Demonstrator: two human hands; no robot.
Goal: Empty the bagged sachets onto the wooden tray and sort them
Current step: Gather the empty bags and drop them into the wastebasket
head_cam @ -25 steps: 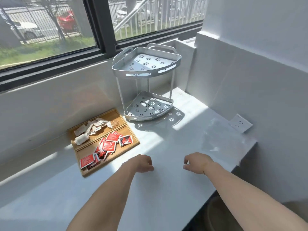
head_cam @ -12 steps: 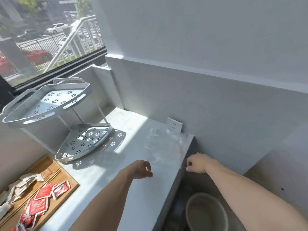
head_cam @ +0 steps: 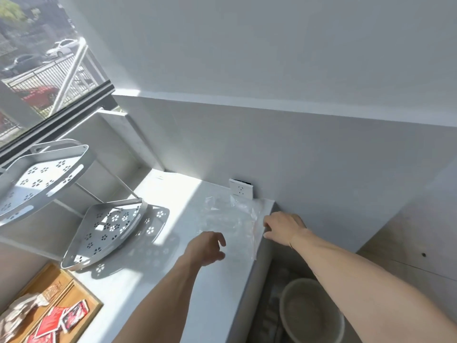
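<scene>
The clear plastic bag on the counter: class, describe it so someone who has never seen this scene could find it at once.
Start at the white countertop and follow it to its right end, below the wall socket. There lies the clear plastic bag, flat and crinkled, between the left hand and the right hand, which is at its right edge. Unlike the white two-tier rack nearby, it is see-through and nearly invisible.
</scene>
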